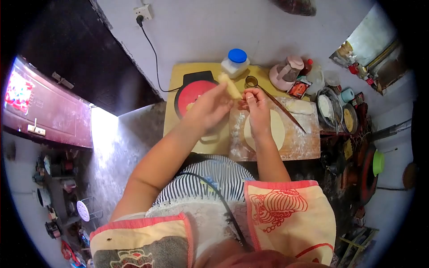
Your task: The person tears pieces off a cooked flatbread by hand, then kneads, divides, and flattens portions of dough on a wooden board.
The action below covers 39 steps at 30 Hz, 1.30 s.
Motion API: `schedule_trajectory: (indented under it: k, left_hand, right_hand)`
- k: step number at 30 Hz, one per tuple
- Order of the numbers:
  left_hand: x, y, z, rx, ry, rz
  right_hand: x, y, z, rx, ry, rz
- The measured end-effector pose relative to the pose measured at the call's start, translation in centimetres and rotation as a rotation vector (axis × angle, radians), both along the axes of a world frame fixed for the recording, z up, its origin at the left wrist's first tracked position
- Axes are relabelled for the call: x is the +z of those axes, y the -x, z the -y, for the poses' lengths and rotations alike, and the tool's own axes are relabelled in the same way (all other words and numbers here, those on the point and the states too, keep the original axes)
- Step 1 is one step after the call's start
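A pale, elongated piece of dough (230, 87) is held up between my hands, over the table. My left hand (213, 105) is closed on its left side, near the red round pan (195, 94). My right hand (255, 105) pinches at the lower right end of the piece, above a flat round sheet of dough (275, 129). That sheet lies on a floured wooden board (304, 145). A dark tapered rolling pin (286, 111) lies slanted across the board's back edge.
On the yellow table (176, 76) stand a jar with a blue lid (237, 56), a small round container (251, 81) and a pink pitcher (286, 73). Bowls (326, 107) sit at the right. A black cord (156, 71) runs from the wall to the pan.
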<state>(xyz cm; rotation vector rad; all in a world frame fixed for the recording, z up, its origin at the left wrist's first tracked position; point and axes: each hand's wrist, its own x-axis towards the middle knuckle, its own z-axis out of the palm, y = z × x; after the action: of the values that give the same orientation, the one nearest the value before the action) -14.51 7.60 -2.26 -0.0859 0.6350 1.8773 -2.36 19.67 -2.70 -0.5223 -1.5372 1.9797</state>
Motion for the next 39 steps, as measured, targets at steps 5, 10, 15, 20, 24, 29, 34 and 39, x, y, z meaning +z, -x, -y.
schedule_trajectory:
  k: [5,10,15,20,24,29,34,39]
  left_hand:
    - [0.5,0.1,-0.2,0.045,-0.125,0.1]
    - [1.0,-0.7,-0.4,0.005,-0.195,0.084]
    - [1.9,-2.0,-0.4,0.045,-0.085,0.098]
    - [2.9,-2.2,0.1,-0.009,-0.08,0.188]
    - [0.3,-0.9,0.0,-0.009,-0.052,0.021]
    - [-0.9,0.0,-0.4,-0.049,0.102,-0.055]
    - [0.9,-1.5,-1.1,-0.04,0.3,-0.207]
    - [1.9,-2.1,-0.8,-0.098,0.294,-0.496]
  right_hand:
    - [0.1,-0.5,0.4,-0.086,-0.462,0.123]
    - [1.0,-0.5,1.8,-0.107,-0.835,0.357]
    - [0.4,-0.1,1.6,-0.167,-0.986,0.321]
    - [0.9,-0.5,1.2,-0.097,-0.82,0.489]
    - [-0.8,-0.6,0.0,-0.187,-0.665,0.465]
    - [-0.7,-0.6,-1.3,-0.207,-0.463,0.391]
    - [-0.8,-1.0,-1.7,-0.126,-0.255,0.222]
    - [0.5,-1.1,-0.7,-0.089,-0.247,0.167]
